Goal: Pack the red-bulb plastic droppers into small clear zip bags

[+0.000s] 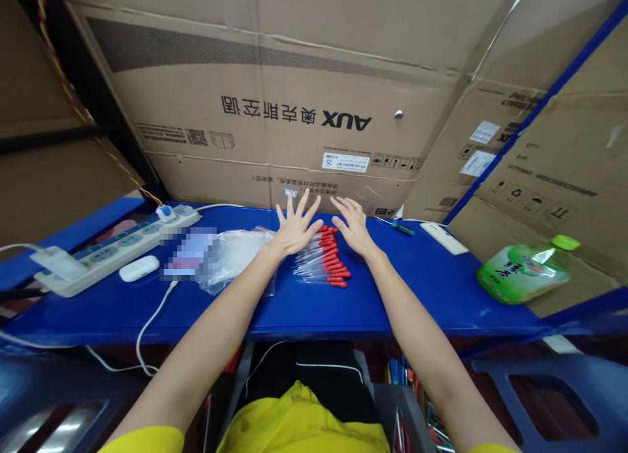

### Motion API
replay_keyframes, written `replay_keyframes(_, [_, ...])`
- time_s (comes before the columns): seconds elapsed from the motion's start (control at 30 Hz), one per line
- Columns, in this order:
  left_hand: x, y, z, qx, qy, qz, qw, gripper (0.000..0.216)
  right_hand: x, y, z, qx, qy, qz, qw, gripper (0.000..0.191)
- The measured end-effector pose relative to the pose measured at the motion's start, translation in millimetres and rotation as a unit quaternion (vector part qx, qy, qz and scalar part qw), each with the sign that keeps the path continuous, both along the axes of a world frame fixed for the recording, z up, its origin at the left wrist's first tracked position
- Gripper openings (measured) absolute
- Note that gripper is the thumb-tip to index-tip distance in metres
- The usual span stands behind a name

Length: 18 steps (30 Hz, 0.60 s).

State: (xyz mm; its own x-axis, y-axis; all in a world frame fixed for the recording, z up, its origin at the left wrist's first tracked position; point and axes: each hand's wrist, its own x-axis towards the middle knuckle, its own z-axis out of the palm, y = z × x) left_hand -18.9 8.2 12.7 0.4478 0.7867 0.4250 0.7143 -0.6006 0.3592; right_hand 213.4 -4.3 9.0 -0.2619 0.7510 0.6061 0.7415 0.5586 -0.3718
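Hands (pixel 293 234) (pixel 355 234), splayed apart, flank droppers (pixel 328 258) on a blue table (pixel 417 296) backed by cardboard (pixel 294 80).

Red-ended tubes (pixel 322 260) — part. hidden by L hand (pixel 293 232)

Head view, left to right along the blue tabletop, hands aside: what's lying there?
Rounded white case, clear plastic bags, red-ended clear tubes, screwdriver, flat white object, green-capped pouch.

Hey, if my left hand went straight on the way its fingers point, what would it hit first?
Most likely the printed cardboard panel, though its distance from your left hand is unclear.
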Motion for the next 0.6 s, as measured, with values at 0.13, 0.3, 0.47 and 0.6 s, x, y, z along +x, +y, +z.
replay_keyframes(0.13, [7.4, -6.9, 4.2, 0.042, -0.003, -0.016, 0.999, 0.076, -10.8, -4.6, 0.5, 0.012, -0.048, -0.019, 0.999, 0.067])
replay_keyframes(0.3, [7.8, -13.0, 10.2, 0.054, -0.006, -0.037, 0.998, 0.068, -16.2, -5.3, -2.4, 0.021, -0.036, -0.001, 0.999, 0.069])
replay_keyframes(0.47, [4.6, -8.9, 12.5, 0.122, -0.008, -0.027, 0.992, 0.046, -13.6, -6.0, -4.6, 0.032, 0.028, 0.0, 0.999, 0.062])
replay_keyframes(0.6, [-6.5, -2.6, 23.8, 0.115, 0.002, 0.007, 0.993, 0.04, -11.8, -3.6, -5.8, 0.035, 0.059, -0.008, 0.998, 0.053])
